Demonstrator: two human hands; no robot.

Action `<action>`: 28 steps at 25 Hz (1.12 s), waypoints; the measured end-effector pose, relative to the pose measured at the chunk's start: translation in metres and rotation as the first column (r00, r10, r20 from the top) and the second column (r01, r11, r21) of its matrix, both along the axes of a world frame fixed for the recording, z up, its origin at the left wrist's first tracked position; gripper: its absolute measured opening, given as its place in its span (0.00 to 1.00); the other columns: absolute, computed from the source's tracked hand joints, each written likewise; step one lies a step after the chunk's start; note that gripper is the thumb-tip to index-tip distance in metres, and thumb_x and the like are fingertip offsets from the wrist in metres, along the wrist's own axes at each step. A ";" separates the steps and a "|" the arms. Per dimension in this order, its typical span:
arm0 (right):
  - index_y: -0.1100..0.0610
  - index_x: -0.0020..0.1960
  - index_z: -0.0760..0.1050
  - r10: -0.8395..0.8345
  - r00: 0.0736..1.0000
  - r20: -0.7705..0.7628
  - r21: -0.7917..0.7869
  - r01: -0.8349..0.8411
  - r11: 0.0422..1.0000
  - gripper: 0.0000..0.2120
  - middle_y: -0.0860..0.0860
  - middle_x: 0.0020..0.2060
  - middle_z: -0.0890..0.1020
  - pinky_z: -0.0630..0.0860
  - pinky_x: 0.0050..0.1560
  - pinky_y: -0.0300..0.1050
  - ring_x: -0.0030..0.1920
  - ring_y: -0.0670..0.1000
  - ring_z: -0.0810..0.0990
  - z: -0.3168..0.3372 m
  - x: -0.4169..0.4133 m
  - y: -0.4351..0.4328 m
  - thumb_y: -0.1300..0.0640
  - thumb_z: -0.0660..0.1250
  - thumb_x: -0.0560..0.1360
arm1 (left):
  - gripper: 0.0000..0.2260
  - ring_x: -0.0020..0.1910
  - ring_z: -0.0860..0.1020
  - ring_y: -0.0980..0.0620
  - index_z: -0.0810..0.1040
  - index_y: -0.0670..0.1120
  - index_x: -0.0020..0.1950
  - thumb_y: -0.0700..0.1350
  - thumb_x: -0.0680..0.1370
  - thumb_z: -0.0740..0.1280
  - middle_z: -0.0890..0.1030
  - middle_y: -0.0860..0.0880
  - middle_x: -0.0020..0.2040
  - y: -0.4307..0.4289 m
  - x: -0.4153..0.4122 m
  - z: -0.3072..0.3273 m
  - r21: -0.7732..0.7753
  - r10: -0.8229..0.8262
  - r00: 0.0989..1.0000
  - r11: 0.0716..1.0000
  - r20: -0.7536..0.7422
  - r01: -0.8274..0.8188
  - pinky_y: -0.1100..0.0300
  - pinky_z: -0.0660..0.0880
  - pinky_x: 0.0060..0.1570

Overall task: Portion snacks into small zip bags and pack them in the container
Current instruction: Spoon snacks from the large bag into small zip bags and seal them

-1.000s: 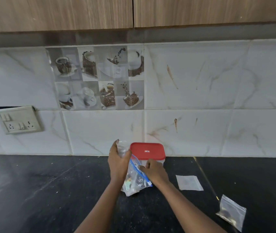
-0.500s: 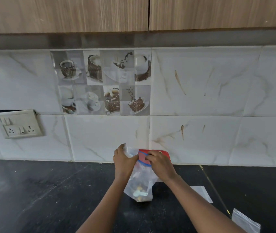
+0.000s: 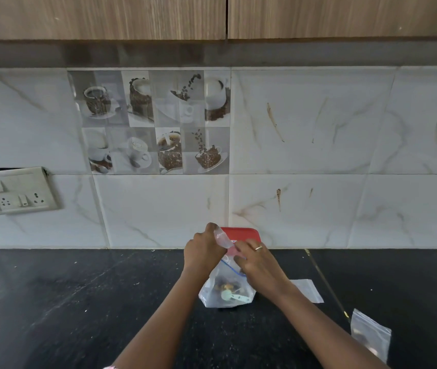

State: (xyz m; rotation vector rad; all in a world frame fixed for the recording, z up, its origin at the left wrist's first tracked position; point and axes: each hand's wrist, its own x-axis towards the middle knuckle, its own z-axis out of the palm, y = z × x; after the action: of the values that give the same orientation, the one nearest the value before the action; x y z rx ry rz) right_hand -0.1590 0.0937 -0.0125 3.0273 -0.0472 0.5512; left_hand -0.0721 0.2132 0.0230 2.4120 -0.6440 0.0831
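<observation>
Both left hand (image 3: 202, 251) and right hand (image 3: 258, 265) pinch the zip bag (image 3: 213, 295), half-hiding the red-lidded container (image 3: 244, 234).

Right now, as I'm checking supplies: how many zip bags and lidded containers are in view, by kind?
Zip bags: 3 (held bag, flat bag, corner bag)
Red-lidded container: 1
Total: 4
</observation>
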 end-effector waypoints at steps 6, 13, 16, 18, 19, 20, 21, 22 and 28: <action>0.62 0.64 0.73 -0.095 0.766 -0.635 0.097 0.201 0.975 0.17 0.60 0.56 0.79 0.73 0.47 0.48 0.50 0.57 0.78 0.009 0.003 0.013 0.62 0.59 0.76 | 0.23 0.49 0.76 0.41 0.68 0.50 0.66 0.46 0.71 0.67 0.77 0.42 0.51 0.010 -0.015 -0.006 -0.078 -0.097 0.993 0.993 -0.073 0.092 0.55 0.72 0.45; 0.64 0.71 0.64 -0.146 0.556 -0.818 0.060 0.336 0.940 0.23 0.56 0.55 0.76 0.71 0.52 0.47 0.52 0.56 0.74 0.013 0.016 0.035 0.62 0.63 0.78 | 0.23 0.51 0.77 0.42 0.69 0.54 0.64 0.46 0.69 0.67 0.79 0.45 0.53 0.008 -0.032 -0.019 -0.125 -0.164 0.981 0.981 -0.106 0.151 0.57 0.72 0.45; 0.65 0.69 0.66 -0.170 0.594 -0.786 0.089 0.382 0.920 0.20 0.58 0.51 0.77 0.71 0.60 0.47 0.59 0.59 0.75 -0.001 0.014 0.038 0.66 0.60 0.78 | 0.25 0.50 0.77 0.44 0.68 0.54 0.66 0.48 0.70 0.68 0.79 0.45 0.52 0.010 -0.034 -0.025 -0.104 -0.199 0.976 0.976 -0.093 0.189 0.59 0.70 0.43; 0.65 0.70 0.66 -0.211 0.659 -0.722 0.121 0.421 0.899 0.19 0.59 0.63 0.75 0.69 0.66 0.49 0.65 0.59 0.73 -0.008 0.014 0.039 0.64 0.55 0.80 | 0.25 0.45 0.78 0.48 0.68 0.53 0.66 0.49 0.70 0.70 0.79 0.47 0.48 0.014 -0.033 -0.027 -0.152 -0.258 0.958 0.959 -0.120 0.239 0.62 0.71 0.41; 0.64 0.72 0.64 -0.216 0.660 -0.720 0.117 0.421 0.899 0.19 0.58 0.68 0.71 0.66 0.68 0.49 0.69 0.58 0.70 -0.008 0.012 0.041 0.62 0.52 0.82 | 0.25 0.42 0.77 0.51 0.69 0.52 0.65 0.49 0.70 0.71 0.79 0.48 0.45 0.017 -0.030 -0.027 -0.209 -0.276 0.949 0.947 -0.152 0.242 0.66 0.70 0.39; 0.64 0.73 0.62 -0.221 0.666 -0.712 0.125 0.431 0.894 0.20 0.58 0.71 0.67 0.63 0.70 0.48 0.71 0.57 0.67 -0.011 0.011 0.043 0.61 0.51 0.82 | 0.24 0.40 0.77 0.53 0.71 0.51 0.64 0.48 0.70 0.72 0.79 0.50 0.44 0.020 -0.025 -0.026 -0.272 -0.272 0.944 0.938 -0.187 0.216 0.69 0.69 0.38; 0.63 0.75 0.59 -0.216 0.676 -0.704 0.160 0.447 0.880 0.21 0.57 0.73 0.64 0.60 0.71 0.48 0.73 0.56 0.64 -0.011 0.009 0.043 0.60 0.50 0.83 | 0.23 0.40 0.76 0.54 0.71 0.50 0.64 0.48 0.71 0.72 0.79 0.51 0.44 0.024 -0.018 -0.026 -0.325 -0.248 0.943 0.930 -0.220 0.169 0.70 0.69 0.37; 0.62 0.75 0.57 -0.211 0.680 -0.702 0.224 0.492 0.841 0.22 0.57 0.74 0.62 0.60 0.71 0.46 0.74 0.55 0.63 -0.011 0.006 0.043 0.58 0.50 0.83 | 0.22 0.42 0.77 0.54 0.72 0.49 0.63 0.47 0.71 0.72 0.79 0.51 0.45 0.029 -0.012 -0.028 -0.368 -0.220 0.942 0.922 -0.252 0.117 0.69 0.69 0.39; 0.57 0.72 0.64 -0.219 0.698 -0.682 0.305 0.544 0.782 0.23 0.54 0.69 0.69 0.64 0.66 0.43 0.63 0.52 0.70 -0.027 -0.002 0.033 0.46 0.54 0.81 | 0.23 0.46 0.75 0.48 0.68 0.44 0.64 0.44 0.72 0.70 0.76 0.48 0.49 0.042 0.003 -0.077 -0.268 -0.035 0.878 0.957 -0.478 -0.108 0.58 0.69 0.45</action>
State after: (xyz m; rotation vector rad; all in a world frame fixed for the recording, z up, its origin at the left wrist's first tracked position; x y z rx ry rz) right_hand -0.1607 0.1270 -0.0396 3.3143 -0.9206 -0.6049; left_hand -0.0690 0.2551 -0.0545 2.0459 -0.3249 -0.3737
